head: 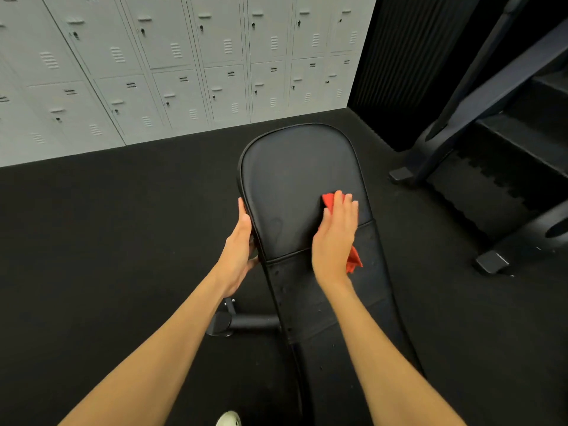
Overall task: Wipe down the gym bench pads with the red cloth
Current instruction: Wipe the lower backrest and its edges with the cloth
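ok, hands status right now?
Left hand: gripping the left edge of the bench pad.
Right hand: open, flat, pressing the red cloth onto the pad.

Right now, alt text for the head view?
A person's right hand presses a red cloth flat on a black gym bench pad, while the left hand holds the pad's left edge. Grey lockers line the wall behind, above black flooring.
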